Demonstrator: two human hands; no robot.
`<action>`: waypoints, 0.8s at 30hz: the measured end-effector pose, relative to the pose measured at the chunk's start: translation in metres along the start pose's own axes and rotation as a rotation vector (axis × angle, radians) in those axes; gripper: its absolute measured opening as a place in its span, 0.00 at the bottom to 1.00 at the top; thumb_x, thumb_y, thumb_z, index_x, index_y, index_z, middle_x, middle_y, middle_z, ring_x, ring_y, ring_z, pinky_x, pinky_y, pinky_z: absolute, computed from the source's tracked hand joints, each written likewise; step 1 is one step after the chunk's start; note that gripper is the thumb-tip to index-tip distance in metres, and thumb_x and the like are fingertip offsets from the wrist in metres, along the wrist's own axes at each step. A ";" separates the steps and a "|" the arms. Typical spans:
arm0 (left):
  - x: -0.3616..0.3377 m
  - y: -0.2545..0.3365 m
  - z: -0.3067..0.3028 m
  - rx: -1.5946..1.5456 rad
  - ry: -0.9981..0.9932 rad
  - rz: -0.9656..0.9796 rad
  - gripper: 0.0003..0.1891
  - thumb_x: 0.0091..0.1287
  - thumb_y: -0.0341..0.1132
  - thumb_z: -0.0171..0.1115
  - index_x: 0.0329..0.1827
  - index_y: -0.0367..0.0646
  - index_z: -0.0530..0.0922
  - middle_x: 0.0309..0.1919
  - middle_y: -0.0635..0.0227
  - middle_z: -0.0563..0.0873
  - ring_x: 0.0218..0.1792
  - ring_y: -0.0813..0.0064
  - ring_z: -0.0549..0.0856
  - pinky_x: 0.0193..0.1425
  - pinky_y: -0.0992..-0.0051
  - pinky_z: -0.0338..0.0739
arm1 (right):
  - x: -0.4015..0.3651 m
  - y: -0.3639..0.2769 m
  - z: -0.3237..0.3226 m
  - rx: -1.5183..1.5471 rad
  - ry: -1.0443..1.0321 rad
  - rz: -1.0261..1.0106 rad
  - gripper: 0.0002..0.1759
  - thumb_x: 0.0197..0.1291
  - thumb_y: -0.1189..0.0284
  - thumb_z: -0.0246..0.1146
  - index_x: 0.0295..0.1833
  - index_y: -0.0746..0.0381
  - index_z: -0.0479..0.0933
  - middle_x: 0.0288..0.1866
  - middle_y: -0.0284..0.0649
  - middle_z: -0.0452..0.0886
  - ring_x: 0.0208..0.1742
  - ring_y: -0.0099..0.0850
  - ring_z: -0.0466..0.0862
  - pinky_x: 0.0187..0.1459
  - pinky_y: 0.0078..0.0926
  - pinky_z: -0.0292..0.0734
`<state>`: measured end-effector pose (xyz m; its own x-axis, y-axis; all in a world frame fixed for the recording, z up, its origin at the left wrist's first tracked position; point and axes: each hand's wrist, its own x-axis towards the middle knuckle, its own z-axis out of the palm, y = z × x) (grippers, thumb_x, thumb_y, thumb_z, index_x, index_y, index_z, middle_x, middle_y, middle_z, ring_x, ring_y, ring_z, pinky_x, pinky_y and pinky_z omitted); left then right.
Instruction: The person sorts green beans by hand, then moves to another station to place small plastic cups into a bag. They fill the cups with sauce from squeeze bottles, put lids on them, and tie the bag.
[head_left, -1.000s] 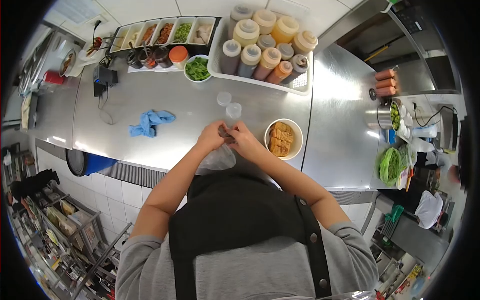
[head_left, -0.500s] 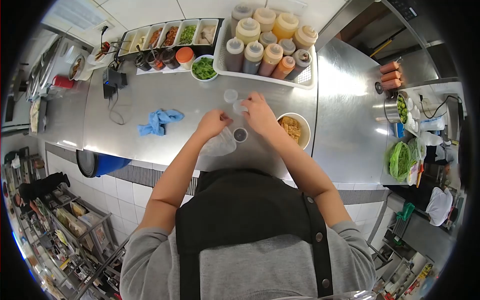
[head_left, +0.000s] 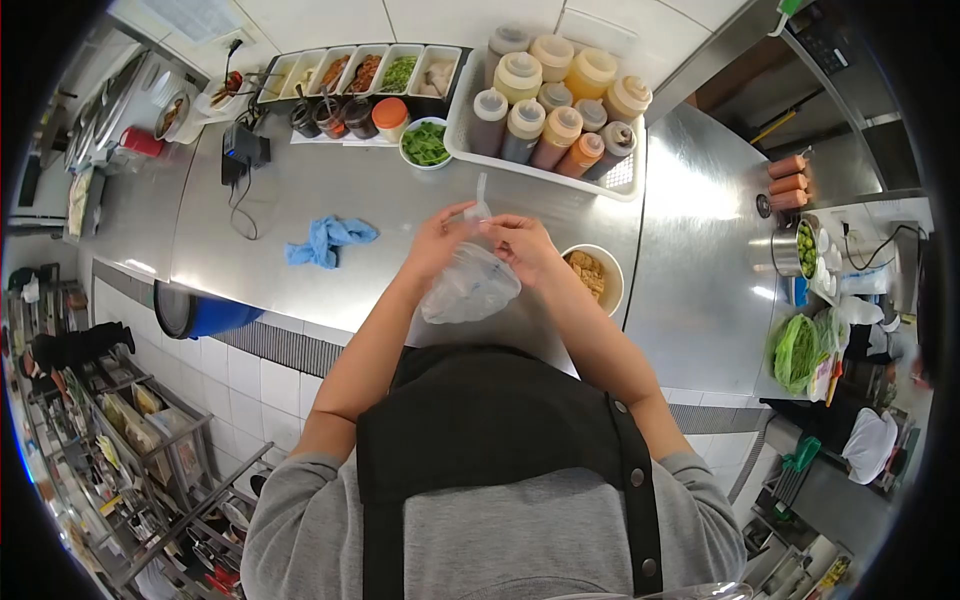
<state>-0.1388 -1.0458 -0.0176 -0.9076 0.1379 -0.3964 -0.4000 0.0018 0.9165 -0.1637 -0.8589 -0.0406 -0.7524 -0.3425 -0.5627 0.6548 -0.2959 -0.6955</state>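
Note:
A clear plastic bag (head_left: 468, 290) hangs bunched below my two hands, above the steel counter. My left hand (head_left: 438, 243) is closed on the bag's left upper side. Opposite it, my right hand (head_left: 524, 247) pinches the bag near its neck, fingertips close to those of the left. A narrow strip of the plastic sticks up beyond the fingers. What lies inside or behind the bag cannot be made out. Just right of my right hand stands a white bowl (head_left: 617, 282) with brown fried-looking pieces (head_left: 586, 272), partly covered by my forearm.
Behind my hands stand a white basket (head_left: 560, 178) of squeeze bottles (head_left: 525, 130), a bowl of green leaves (head_left: 426, 143), jars (head_left: 390, 118) and a row of ingredient trays (head_left: 365, 72). A blue cloth (head_left: 330, 242) lies left. Other people are at both far sides.
My right hand has moved from the small clear lids to the bag, which now hangs spread between both hands. The lids and the small cup of dark sauce no longer show.

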 end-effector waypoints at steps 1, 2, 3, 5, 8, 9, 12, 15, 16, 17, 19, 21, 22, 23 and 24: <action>0.006 -0.005 -0.002 -0.073 0.006 -0.068 0.31 0.67 0.41 0.72 0.69 0.35 0.74 0.49 0.63 0.88 0.48 0.75 0.87 0.50 0.73 0.82 | -0.003 0.000 0.003 -0.014 -0.010 -0.023 0.07 0.58 0.76 0.75 0.42 0.65 0.87 0.29 0.31 0.81 0.25 0.18 0.72 0.26 0.19 0.65; 0.012 -0.010 -0.004 -0.147 0.014 -0.136 0.29 0.69 0.41 0.71 0.69 0.35 0.75 0.47 0.64 0.88 0.46 0.77 0.87 0.48 0.74 0.82 | -0.006 0.001 0.006 -0.029 -0.020 -0.047 0.07 0.58 0.76 0.75 0.42 0.65 0.87 0.28 0.31 0.81 0.24 0.18 0.72 0.26 0.19 0.65; 0.016 -0.015 -0.006 -0.147 -0.004 -0.130 0.29 0.69 0.42 0.72 0.67 0.35 0.76 0.46 0.64 0.89 0.42 0.78 0.87 0.45 0.76 0.81 | -0.006 0.004 0.007 -0.100 -0.035 -0.105 0.07 0.59 0.75 0.75 0.42 0.65 0.87 0.29 0.32 0.81 0.25 0.18 0.73 0.27 0.19 0.66; 0.023 -0.024 -0.010 -0.149 -0.041 -0.117 0.28 0.67 0.44 0.73 0.64 0.35 0.79 0.42 0.63 0.89 0.36 0.80 0.87 0.39 0.79 0.79 | -0.005 0.010 0.007 -0.241 -0.062 -0.222 0.07 0.61 0.74 0.74 0.41 0.66 0.87 0.29 0.33 0.81 0.26 0.18 0.74 0.28 0.19 0.67; 0.019 -0.012 -0.014 -0.132 -0.033 -0.089 0.26 0.67 0.44 0.73 0.61 0.33 0.81 0.43 0.63 0.90 0.37 0.80 0.86 0.40 0.79 0.79 | -0.016 -0.008 0.015 -0.360 -0.001 -0.186 0.07 0.65 0.73 0.69 0.43 0.66 0.86 0.30 0.32 0.82 0.28 0.17 0.75 0.29 0.16 0.67; 0.018 -0.010 -0.016 -0.106 -0.044 -0.088 0.25 0.68 0.43 0.73 0.61 0.34 0.82 0.44 0.64 0.89 0.38 0.80 0.87 0.41 0.78 0.80 | -0.014 -0.009 0.014 -0.397 0.005 -0.207 0.08 0.65 0.72 0.69 0.43 0.67 0.86 0.30 0.33 0.82 0.28 0.19 0.75 0.30 0.19 0.69; 0.018 -0.007 -0.020 -0.080 -0.064 -0.083 0.24 0.69 0.42 0.72 0.61 0.34 0.82 0.45 0.65 0.89 0.40 0.79 0.87 0.43 0.78 0.81 | -0.012 -0.008 0.013 -0.539 0.038 -0.323 0.11 0.65 0.70 0.69 0.41 0.69 0.85 0.30 0.38 0.83 0.27 0.24 0.78 0.31 0.26 0.73; 0.019 -0.012 -0.022 -0.109 -0.024 -0.093 0.26 0.66 0.41 0.74 0.61 0.33 0.81 0.44 0.62 0.90 0.38 0.77 0.87 0.41 0.77 0.80 | -0.012 -0.011 0.017 -0.742 0.150 -0.594 0.09 0.63 0.72 0.68 0.40 0.69 0.84 0.33 0.42 0.83 0.28 0.33 0.81 0.33 0.30 0.76; 0.020 -0.014 -0.024 -0.086 0.012 -0.109 0.26 0.65 0.40 0.75 0.61 0.33 0.81 0.44 0.62 0.90 0.39 0.77 0.87 0.42 0.77 0.80 | -0.014 -0.011 0.021 -0.808 0.225 -0.716 0.08 0.63 0.73 0.67 0.39 0.69 0.84 0.35 0.44 0.82 0.30 0.36 0.82 0.34 0.32 0.78; 0.021 -0.016 -0.025 -0.064 0.044 -0.122 0.26 0.65 0.39 0.75 0.61 0.33 0.81 0.44 0.62 0.90 0.40 0.76 0.87 0.42 0.77 0.80 | -0.016 -0.012 0.023 -0.874 0.304 -0.840 0.07 0.62 0.75 0.66 0.38 0.69 0.84 0.36 0.45 0.82 0.31 0.40 0.83 0.35 0.34 0.79; 0.018 -0.012 -0.028 -0.056 0.048 -0.178 0.26 0.63 0.36 0.76 0.61 0.33 0.80 0.46 0.61 0.89 0.42 0.75 0.87 0.45 0.77 0.80 | -0.001 0.003 0.006 -1.248 0.332 -0.864 0.06 0.62 0.76 0.65 0.36 0.69 0.82 0.37 0.47 0.81 0.36 0.44 0.84 0.39 0.38 0.80; 0.008 -0.007 -0.027 -0.030 0.039 -0.206 0.26 0.61 0.33 0.77 0.61 0.33 0.78 0.47 0.60 0.89 0.44 0.74 0.87 0.47 0.76 0.80 | 0.009 0.011 -0.013 -1.463 0.310 -0.848 0.05 0.60 0.77 0.64 0.34 0.68 0.81 0.37 0.48 0.80 0.40 0.47 0.84 0.43 0.41 0.81; 0.001 -0.002 -0.025 -0.009 0.034 -0.206 0.27 0.60 0.32 0.77 0.61 0.34 0.78 0.48 0.60 0.89 0.45 0.73 0.87 0.47 0.76 0.81 | 0.010 0.009 -0.020 -1.489 0.268 -0.832 0.04 0.59 0.78 0.64 0.33 0.68 0.81 0.37 0.49 0.80 0.41 0.49 0.83 0.45 0.42 0.81; -0.005 0.001 -0.026 0.012 0.029 -0.202 0.27 0.59 0.31 0.77 0.61 0.34 0.77 0.49 0.60 0.89 0.45 0.73 0.88 0.48 0.76 0.81 | 0.012 0.004 -0.028 -1.516 0.227 -0.817 0.04 0.58 0.78 0.64 0.31 0.67 0.80 0.37 0.49 0.80 0.43 0.50 0.83 0.46 0.43 0.80; -0.008 -0.005 -0.031 0.018 0.001 -0.141 0.27 0.59 0.30 0.77 0.60 0.35 0.76 0.49 0.60 0.89 0.46 0.73 0.88 0.48 0.76 0.81 | 0.009 -0.014 -0.031 -1.428 0.311 -0.932 0.04 0.57 0.78 0.66 0.32 0.67 0.80 0.37 0.48 0.80 0.44 0.49 0.83 0.47 0.42 0.80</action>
<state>-0.1335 -1.0776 -0.0209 -0.8427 0.1339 -0.5215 -0.5213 0.0393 0.8525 -0.1818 -0.8308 -0.0501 -0.9073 -0.3076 0.2865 -0.4175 0.7388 -0.5289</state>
